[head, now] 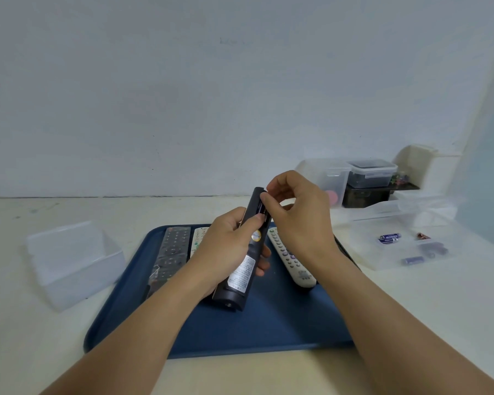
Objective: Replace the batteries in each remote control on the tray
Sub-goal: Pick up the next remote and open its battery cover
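My left hand (226, 246) grips a long black remote (244, 269) back side up, tilted above the blue tray (240, 332), thumb pressed near its open battery bay. My right hand (297, 206) pinches at the top of that bay with thumb and forefinger; what it pinches is hidden by the fingers. On the tray lie a grey remote in clear wrap (171, 252), a white remote (198, 236) partly behind my left hand, and a white remote with grey buttons (293, 260). Loose blue batteries (389, 238) lie in a clear box at right.
An open clear plastic box (69, 260) stands left of the tray. The clear battery box (397, 246) sits right of the tray. Behind it are stacked clear and dark containers (368, 178) and a white holder (422, 163) against the wall.
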A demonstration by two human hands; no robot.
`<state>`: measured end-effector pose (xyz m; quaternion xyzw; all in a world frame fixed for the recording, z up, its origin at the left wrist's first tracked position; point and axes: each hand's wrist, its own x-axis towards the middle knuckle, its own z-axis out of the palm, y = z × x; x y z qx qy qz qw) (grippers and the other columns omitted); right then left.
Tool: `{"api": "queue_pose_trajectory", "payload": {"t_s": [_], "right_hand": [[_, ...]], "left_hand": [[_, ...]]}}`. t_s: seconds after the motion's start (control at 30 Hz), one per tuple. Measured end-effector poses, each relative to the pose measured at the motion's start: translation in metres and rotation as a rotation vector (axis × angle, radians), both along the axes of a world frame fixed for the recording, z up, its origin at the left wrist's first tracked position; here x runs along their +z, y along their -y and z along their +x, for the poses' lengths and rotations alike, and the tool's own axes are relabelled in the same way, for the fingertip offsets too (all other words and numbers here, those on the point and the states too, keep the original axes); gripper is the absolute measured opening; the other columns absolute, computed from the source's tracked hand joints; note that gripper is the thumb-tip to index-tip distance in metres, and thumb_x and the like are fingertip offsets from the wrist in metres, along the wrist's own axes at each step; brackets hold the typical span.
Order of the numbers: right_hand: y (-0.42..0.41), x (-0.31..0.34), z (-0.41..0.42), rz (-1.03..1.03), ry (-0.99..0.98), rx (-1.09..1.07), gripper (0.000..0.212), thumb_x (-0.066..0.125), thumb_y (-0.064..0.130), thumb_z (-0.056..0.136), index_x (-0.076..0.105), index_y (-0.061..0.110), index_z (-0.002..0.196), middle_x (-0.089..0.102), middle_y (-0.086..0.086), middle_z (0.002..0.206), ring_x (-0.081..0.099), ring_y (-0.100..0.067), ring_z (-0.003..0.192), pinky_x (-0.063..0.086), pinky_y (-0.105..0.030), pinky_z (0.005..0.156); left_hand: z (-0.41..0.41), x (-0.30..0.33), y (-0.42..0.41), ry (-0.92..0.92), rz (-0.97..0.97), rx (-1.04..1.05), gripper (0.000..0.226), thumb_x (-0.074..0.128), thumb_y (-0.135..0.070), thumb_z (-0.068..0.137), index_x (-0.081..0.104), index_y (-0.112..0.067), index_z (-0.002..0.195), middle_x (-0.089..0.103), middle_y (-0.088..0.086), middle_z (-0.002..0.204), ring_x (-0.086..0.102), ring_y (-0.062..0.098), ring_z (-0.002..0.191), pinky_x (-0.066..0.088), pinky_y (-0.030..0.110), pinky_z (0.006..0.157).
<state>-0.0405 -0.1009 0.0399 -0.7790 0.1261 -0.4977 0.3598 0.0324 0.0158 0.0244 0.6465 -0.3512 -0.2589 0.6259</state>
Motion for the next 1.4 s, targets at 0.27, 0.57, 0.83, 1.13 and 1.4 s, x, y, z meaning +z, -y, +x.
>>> {"api": "queue_pose_trajectory", "payload": {"t_s": [0.27,0.57,0.83,1.13,1.4], "right_hand": [[0.002,-0.001,0.003,0.021,-0.015,0.058,0.012,0.061,0.007,0.092,0.065,0.019,0.089,0.064,0.005,0.076,0.060,-0.009,0.072,0.044,-0.013,0.060],[0.000,-0.008,0.009,0.034,-0.056,0.090,0.017,0.069,0.008,0.087,0.067,0.022,0.097,0.063,0.002,0.086,0.061,-0.010,0.081,0.051,-0.020,0.067],[0.006,-0.005,0.005,0.121,-0.033,0.070,0.017,0.079,0.020,0.082,0.077,0.023,0.098,0.068,0.009,0.097,0.063,-0.001,0.078,0.049,-0.013,0.068],[0.024,0.014,-0.001,1.043,0.191,0.404,0.019,0.046,0.002,0.099,0.064,0.007,0.102,0.054,-0.004,0.072,0.051,-0.014,0.063,0.045,-0.025,0.064],[0.025,0.010,-0.012,0.543,-0.457,0.412,0.031,0.066,0.048,0.090,0.063,0.023,0.072,0.029,0.009,0.056,0.023,-0.010,0.049,0.026,-0.021,0.047]], "left_hand": [[-0.003,-0.002,0.001,0.068,0.024,0.004,0.032,0.053,-0.040,0.103,0.056,-0.008,0.105,0.067,0.022,0.073,0.065,0.035,0.055,0.058,0.039,0.052],[0.001,0.000,0.001,0.039,0.018,0.056,0.036,0.053,-0.039,0.103,0.051,-0.003,0.100,0.067,0.026,0.077,0.065,0.032,0.055,0.056,0.037,0.051],[-0.004,0.002,0.002,0.001,-0.017,0.066,0.032,0.053,-0.039,0.103,0.056,-0.007,0.107,0.067,0.017,0.069,0.064,0.030,0.053,0.056,0.035,0.048],[0.000,0.010,-0.002,-0.197,0.013,-0.018,0.037,0.042,-0.037,0.106,0.060,-0.005,0.109,0.070,0.017,0.076,0.061,0.026,0.050,0.054,0.032,0.048],[0.019,0.023,-0.018,-0.291,0.102,-0.258,0.056,0.038,-0.048,0.104,0.065,0.000,0.114,0.072,0.014,0.086,0.064,0.023,0.060,0.055,0.030,0.054]]}}
